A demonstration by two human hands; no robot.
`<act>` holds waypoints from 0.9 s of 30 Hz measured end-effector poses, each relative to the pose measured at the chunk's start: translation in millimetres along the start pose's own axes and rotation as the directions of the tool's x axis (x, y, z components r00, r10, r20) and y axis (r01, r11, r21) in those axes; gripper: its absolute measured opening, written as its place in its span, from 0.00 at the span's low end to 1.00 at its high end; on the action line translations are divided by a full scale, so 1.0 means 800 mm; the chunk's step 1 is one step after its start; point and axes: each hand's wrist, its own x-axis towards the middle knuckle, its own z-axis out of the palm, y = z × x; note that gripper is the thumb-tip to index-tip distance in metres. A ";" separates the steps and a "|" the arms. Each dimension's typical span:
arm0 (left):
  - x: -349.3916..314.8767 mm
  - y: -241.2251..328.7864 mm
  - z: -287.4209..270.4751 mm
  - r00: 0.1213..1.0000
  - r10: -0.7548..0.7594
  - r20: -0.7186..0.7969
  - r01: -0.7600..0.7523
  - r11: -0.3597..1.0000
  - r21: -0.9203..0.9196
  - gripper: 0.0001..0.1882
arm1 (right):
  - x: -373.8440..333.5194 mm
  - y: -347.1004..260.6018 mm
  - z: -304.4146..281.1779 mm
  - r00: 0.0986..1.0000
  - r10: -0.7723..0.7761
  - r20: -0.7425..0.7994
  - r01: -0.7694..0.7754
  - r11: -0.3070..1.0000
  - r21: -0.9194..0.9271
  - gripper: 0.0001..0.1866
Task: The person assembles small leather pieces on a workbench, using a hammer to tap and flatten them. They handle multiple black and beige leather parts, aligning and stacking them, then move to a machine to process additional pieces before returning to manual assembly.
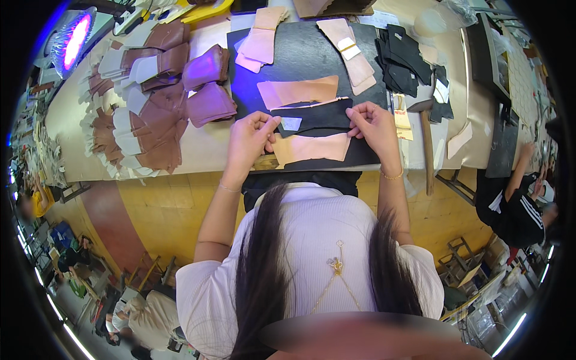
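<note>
Left hand (252,133): thumb and index finger drawn close together at the left end of a black piece (324,117), pinching it there. Right hand (373,125): fingertips narrowed on the right end of the same piece. The black piece thus spans the gap between the two sets of fingers, lying roughly flat; small pale patch (291,124) on it, just beside the left fingers.

Beyond the fingers, near the black piece's far edge: a tan piece (297,93). On the near side, between the wrists: a second tan piece (312,149). Dark mat (300,51) beneath all three, on the bench (72,144).

Farther out, past the left fingers: pale pink stack (264,33). Left of those fingers: maroon bundle (211,104). Past the right fingers: banded pink stack (360,69); to their right, black stack (402,63) and a wooden handle (427,150).
</note>
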 end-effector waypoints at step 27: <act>0.005 -0.002 0.005 0.999 -0.022 -0.038 0.023 0.999 0.031 0.14 | 0.002 -0.015 0.012 0.997 0.007 -0.077 -0.019 0.988 -0.154 0.11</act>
